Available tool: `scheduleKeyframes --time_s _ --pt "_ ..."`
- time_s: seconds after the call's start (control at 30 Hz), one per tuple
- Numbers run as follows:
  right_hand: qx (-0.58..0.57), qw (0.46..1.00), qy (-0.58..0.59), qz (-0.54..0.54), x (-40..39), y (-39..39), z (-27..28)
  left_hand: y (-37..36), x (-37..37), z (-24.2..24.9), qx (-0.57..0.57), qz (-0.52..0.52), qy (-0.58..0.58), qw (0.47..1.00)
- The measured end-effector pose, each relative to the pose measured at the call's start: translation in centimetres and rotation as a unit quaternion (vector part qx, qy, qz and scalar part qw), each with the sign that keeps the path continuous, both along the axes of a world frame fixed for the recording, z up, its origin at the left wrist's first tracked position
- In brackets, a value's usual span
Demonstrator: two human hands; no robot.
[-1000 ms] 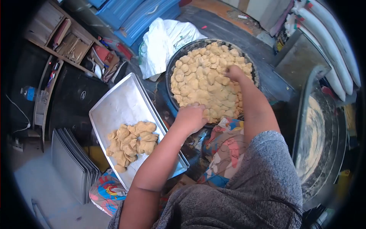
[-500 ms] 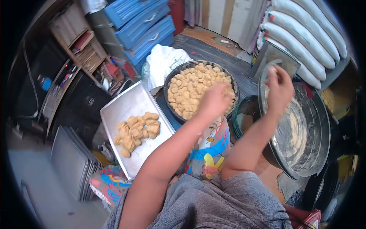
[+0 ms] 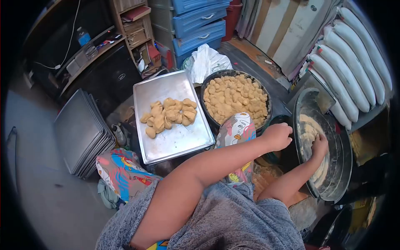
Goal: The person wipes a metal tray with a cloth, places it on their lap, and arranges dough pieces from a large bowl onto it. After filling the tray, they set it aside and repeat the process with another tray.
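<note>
My right hand [image 3: 320, 146] reaches into the big dark basin [image 3: 298, 121], its fingers drawn together at the pale flour [image 3: 309, 129] coating the inside. Just left of the basin's rim is my left hand [image 3: 278, 137], fingers curled closed; whatever it may hold is hidden. A round black tub filled with tan dough pieces [image 3: 235, 98] stands beyond my knee. On a metal tray [image 3: 179, 143] to the left, several dough lumps [image 3: 168, 114] lie clustered together.
Stacked metal trays [image 3: 81, 133] lean at the left. White sacks [image 3: 350, 66] are piled at the right, behind the basin. Blue drawers [image 3: 200, 31] and a white plastic bag [image 3: 208, 62] stand at the back. My patterned knee [image 3: 237, 127] rises between tray and basin.
My left hand has left the dough tub and moved right, toward the basin. My right hand has dropped from above the basin's rim down into the flour. The camera view has shifted.
</note>
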State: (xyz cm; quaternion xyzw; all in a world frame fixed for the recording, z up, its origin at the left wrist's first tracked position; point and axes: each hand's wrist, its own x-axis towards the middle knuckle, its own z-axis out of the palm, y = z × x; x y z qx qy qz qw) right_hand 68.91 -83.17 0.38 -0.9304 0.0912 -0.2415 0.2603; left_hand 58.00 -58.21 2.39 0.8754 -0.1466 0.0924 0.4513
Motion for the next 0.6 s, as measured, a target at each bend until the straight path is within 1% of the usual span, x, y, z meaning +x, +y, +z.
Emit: scheduleKeyframes --time_s 0.07,0.13,0.17,0.2,0.23,0.27,0.3,0.33,0.37,0.4,0.43,0.47,0.5,0.53,0.57,0.6 --pt "-0.008 1.0 0.003 0.002 0.0 0.1 -0.1 0.6 -0.3 -0.2 0.002 0.012 -0.005 1.0" --pt "-0.015 1.0 0.006 0.004 -1.8 2.2 2.1 1.3 -0.7 -0.2 0.004 0.023 -0.008 1.0" --pt "-0.009 0.998 0.053 -0.021 -3.5 4.1 4.5 1.7 -1.0 -0.2 0.002 0.027 -0.003 1.0" --pt "-0.003 0.994 0.1 -0.046 -4.3 5.2 5.7 2.1 -1.3 -0.2 -0.001 0.03 0.003 1.0" --pt "-0.003 0.994 0.1 -0.045 -3.5 5.0 4.5 2.5 -1.6 -0.3 0.0 0.031 0.003 1.0" --pt "-0.041 0.995 -0.086 -0.006 -1.9 4.6 2.4 3.0 -1.8 -0.3 -0.006 0.036 0.015 0.999" --pt "-0.078 0.96 -0.268 0.033 -2.0 5.6 2.4 3.4 -2.0 -0.4 -0.012 0.041 0.028 0.999" --pt "-0.077 0.96 -0.268 0.035 -2.0 6.3 2.6 3.7 -2.1 -0.6 -0.011 0.042 0.028 0.999" --pt "0.039 0.974 -0.193 0.115 -1.7 7.6 2.7 4.2 -2.2 -0.9 -0.025 0.067 -0.004 0.997" --pt "0.153 0.963 -0.113 0.192 -2.3 10.2 3.5 4.6 -2.1 -1.3 -0.04 0.091 -0.036 0.994" --pt "0.138 0.959 -0.094 0.229 -2.8 13.0 3.8 5.2 -1.6 -2.0 -0.04 0.092 -0.036 0.994" --pt "0.122 0.953 -0.075 0.265 -3.4 16.1 3.9 5.9 -0.8 -2.7 -0.062 0.162 -0.122 0.977" --pt "0.149 0.913 -0.094 0.367 -3.6 19.1 3.0 6.5 -0.2 -3.0 -0.084 0.23 -0.206 0.947" --pt "0.127 0.878 -0.116 0.446 -4.4 22.3 2.3 7.7 -0.2 -2.3 -0.227 0.232 -0.117 0.938" --pt "0.106 0.873 -0.114 0.462 -5.2 25.8 1.2 9.5 -0.6 -1.5 -0.363 0.228 -0.023 0.903" --pt "0.184 0.84 0.008 0.51 -4.7 28.1 -2.0 11.2 -0.5 -1.7 -0.443 0.235 -0.033 0.865"
